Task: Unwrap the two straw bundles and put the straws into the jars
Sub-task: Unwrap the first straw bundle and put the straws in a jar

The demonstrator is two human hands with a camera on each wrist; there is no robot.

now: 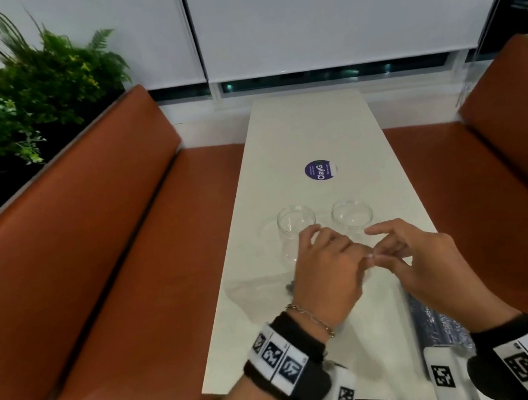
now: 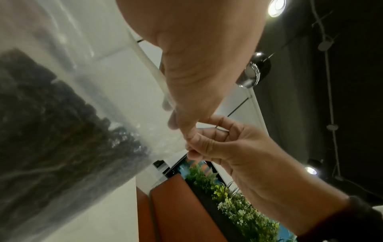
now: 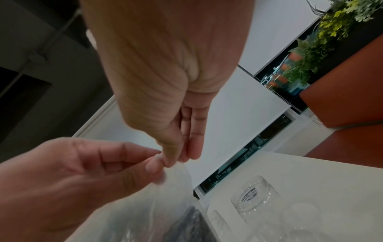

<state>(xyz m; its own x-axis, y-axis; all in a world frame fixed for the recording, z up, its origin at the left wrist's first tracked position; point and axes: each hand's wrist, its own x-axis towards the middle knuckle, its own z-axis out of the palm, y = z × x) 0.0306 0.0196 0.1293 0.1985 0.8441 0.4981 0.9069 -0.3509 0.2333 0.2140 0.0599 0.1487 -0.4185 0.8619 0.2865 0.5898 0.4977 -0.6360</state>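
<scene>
Two clear, uncapped jars (image 1: 296, 224) (image 1: 352, 215) stand side by side mid-table; one jar (image 3: 254, 201) also shows in the right wrist view. Just in front of them, my left hand (image 1: 364, 258) and right hand (image 1: 381, 256) meet, each pinching the top edge of a clear plastic wrapper (image 2: 132, 104) (image 3: 174, 193). Inside that wrapper are black straws (image 2: 62, 131), whose dark ends peek out under my left wrist (image 1: 290, 287). A second wrapped bundle of black straws (image 1: 437, 321) lies on the table under my right forearm.
The narrow white table (image 1: 307, 132) carries a round purple sticker (image 1: 319, 169) beyond the jars. Orange benches (image 1: 111, 255) (image 1: 498, 187) flank it on both sides, and green plants (image 1: 4, 100) stand behind the left bench. White blinds hang at the far end.
</scene>
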